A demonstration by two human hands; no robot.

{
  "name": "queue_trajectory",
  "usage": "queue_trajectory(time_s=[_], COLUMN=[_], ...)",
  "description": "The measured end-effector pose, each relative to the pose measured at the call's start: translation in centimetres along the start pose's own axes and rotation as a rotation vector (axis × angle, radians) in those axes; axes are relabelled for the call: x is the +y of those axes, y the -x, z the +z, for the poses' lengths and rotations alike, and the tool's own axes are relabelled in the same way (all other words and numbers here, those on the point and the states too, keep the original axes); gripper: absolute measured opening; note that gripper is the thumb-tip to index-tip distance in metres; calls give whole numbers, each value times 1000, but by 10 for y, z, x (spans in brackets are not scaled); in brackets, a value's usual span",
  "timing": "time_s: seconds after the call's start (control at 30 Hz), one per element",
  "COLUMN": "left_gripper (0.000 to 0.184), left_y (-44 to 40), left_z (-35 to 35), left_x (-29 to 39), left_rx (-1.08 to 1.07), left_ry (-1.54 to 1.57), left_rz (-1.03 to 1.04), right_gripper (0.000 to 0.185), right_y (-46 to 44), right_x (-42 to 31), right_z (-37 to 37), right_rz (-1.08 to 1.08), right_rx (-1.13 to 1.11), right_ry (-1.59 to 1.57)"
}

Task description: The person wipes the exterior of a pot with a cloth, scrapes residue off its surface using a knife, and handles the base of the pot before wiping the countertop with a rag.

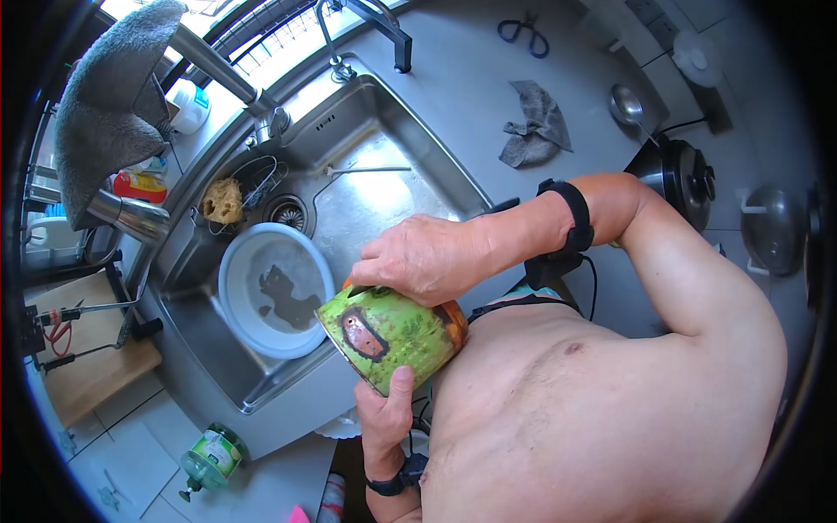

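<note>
My right hand (423, 257) is closed over the upper side of a green pot (397, 336), its fingers bent near the far edge. From below, my left hand (384, 414) grips the same pot, thumb against the outer wall and the other fingers hidden. The pot lies tilted on its side close to my body, above the sink's front edge. Its green coat is stained, with a bare reddish patch showing small holes and orange at one end. The inside is hidden. Just beyond stands a white basin (231, 288) with cloudy water and dark patches.
The basin sits in a steel sink (384, 113) beside the drain (288, 212). A yellow sponge (222, 202) rests in a wire holder. Grey cloth (536, 126), scissors (525, 37) and a ladle (626, 105) lie on the counter. A green soap bottle (213, 458) stands at the lower left.
</note>
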State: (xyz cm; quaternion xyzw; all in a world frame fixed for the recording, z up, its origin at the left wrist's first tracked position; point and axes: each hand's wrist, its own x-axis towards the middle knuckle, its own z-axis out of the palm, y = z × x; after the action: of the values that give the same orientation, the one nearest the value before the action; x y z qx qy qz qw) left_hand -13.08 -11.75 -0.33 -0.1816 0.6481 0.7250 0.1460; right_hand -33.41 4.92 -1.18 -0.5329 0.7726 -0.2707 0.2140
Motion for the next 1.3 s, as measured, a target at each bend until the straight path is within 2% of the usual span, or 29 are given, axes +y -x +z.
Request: queue_trajectory(time_s=[0.1,0.2,0.3,0.4,0.6,0.8,0.93,1.03,1.13,1.2,1.3], left_gripper=[40,41,41,40,32,31,31,30,30,30,31], left_y=[2,2,-1,-6,-5,-9,-6,-9,-9,-8,-9], left_z=[-1,-3,-8,-4,-3,-5,-6,-3,-3,-4,-4], left_x=[-5,-7,-5,-3,-4,0,-5,-1,1,-1,-1], left_rx=[1,-28,-70,-22,27,3,4,20,18,37,15], left_ry=[-31,23,85,122,17,6,-25,9,-17,1,-8], left_rz=[-15,-16,-37,-12,49,52,55,60,51,55,46], right_gripper=[23,24,19,16,15,20,21,13,13,13,14], right_y=[-2,-2,-2,-7,3,-10,5,7,-2,7,7], right_x=[-9,-14,-14,-13,-17,-9,-18,-16,-9,-18,-14], right_z=[-2,1,1,2,4,17,8,8,10,7,10], right_rz=[-16,-78,-104,-112,-272,-297,-297,-288,-216,-295,-268], right_rx=[36,48,106,127,240,372,339,293,281,288,305], right_ry=[88,201,182,222,213,216,217,188,259,200,220])
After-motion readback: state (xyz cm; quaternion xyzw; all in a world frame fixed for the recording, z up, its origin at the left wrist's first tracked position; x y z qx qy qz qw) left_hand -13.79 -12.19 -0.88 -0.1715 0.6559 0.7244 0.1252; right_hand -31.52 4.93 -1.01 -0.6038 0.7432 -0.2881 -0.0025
